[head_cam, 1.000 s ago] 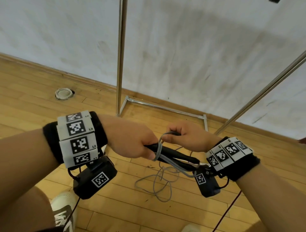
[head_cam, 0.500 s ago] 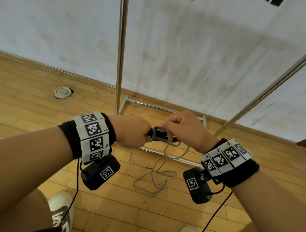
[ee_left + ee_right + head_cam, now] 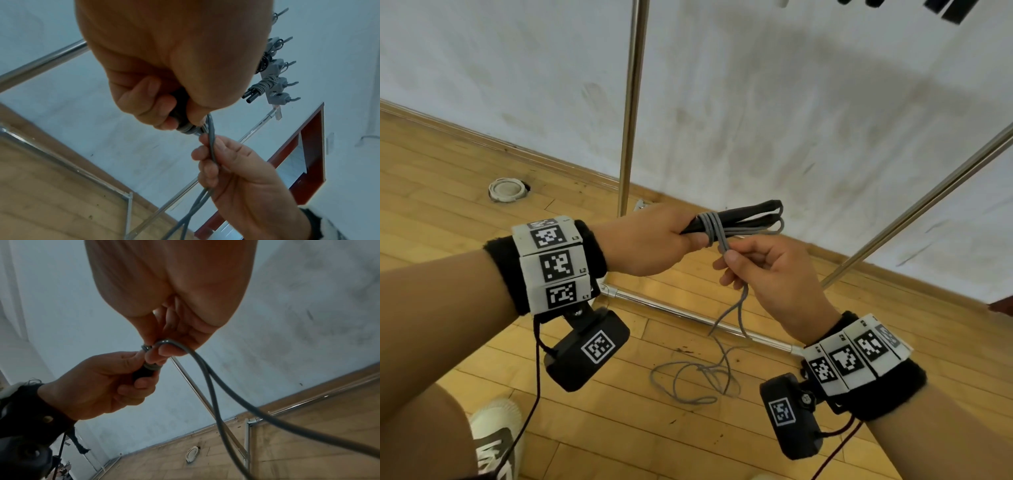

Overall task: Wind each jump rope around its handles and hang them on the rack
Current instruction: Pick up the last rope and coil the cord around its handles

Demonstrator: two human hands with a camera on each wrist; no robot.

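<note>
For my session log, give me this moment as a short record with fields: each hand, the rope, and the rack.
left hand: grips the black handles, held together
right hand: pinches the doubled gray rope just below the handles
rope: a few turns wound around the handles; the rest trails to the wooden floor
wall rack: already holds a wound rope

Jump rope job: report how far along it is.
Done: one wound rope hangs on the wall hooks. In hand: left hand grips the black handles, a few grey turns on; right hand holds the cord. Left: the slack on the floor, then hanging.
</note>
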